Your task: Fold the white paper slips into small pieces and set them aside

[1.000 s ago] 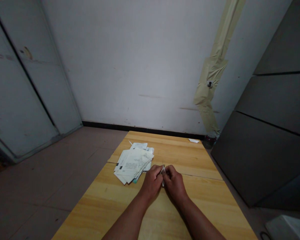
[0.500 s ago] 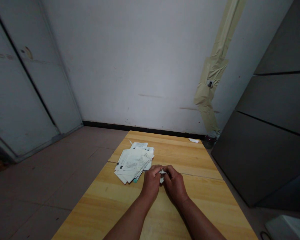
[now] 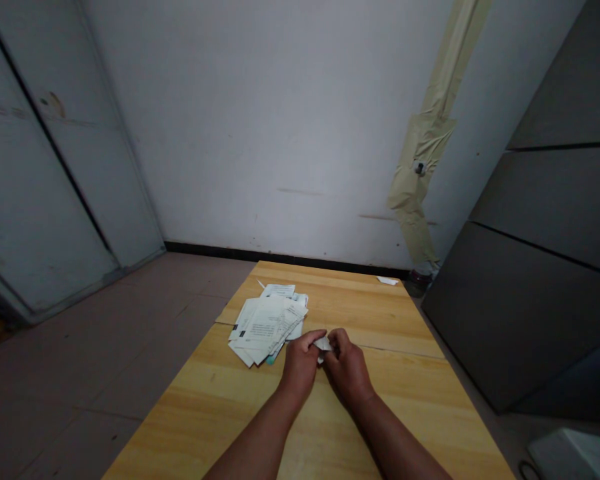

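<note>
Bare left hand (image 3: 301,363), bare right hand (image 3: 349,368) both pinching small folded white paper piece (image 3: 323,344) between them, over yellow wooden table (image 3: 410,407). Printed white paper pile (image 3: 267,320) at piece's 9–10 o'clock; print too small to read.

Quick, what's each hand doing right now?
Left hand: closed, holding a small piece of paper.
Right hand: closed, holding the same piece.
</note>
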The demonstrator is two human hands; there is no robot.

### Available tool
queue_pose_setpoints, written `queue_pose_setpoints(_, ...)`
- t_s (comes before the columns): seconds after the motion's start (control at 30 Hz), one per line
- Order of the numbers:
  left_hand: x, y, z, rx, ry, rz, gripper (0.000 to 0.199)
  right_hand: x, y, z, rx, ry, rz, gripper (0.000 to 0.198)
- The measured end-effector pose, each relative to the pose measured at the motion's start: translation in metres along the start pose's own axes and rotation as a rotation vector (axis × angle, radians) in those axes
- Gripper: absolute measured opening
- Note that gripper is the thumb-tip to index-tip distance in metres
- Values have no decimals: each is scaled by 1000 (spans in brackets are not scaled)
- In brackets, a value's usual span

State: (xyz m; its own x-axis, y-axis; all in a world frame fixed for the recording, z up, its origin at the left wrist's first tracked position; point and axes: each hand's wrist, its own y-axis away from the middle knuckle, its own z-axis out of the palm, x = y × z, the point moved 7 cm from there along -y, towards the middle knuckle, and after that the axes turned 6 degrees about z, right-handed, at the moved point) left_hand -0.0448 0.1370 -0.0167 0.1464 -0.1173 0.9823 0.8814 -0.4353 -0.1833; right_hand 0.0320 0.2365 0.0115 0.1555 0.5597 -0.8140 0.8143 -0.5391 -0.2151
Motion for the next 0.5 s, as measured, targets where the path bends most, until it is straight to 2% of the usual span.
queue_pose_setpoints(0.1,-6,1,2,25,148,-84,35,-3,1,-2,3,44,-45,7)
queue_pose_setpoints(0.23,-8,2,7,-16,338,-209,37,-12,4,-5,23,202,-225,11)
queue_pose_setpoints(0.37,-5,4,7,-27,398,-263,40,-15,5,-3,-19,325,-364,12)
queue_pose_setpoints(0.5,-1,6,5,-39,414,-293,43,-13,4,-3,-59,334,-399,11)
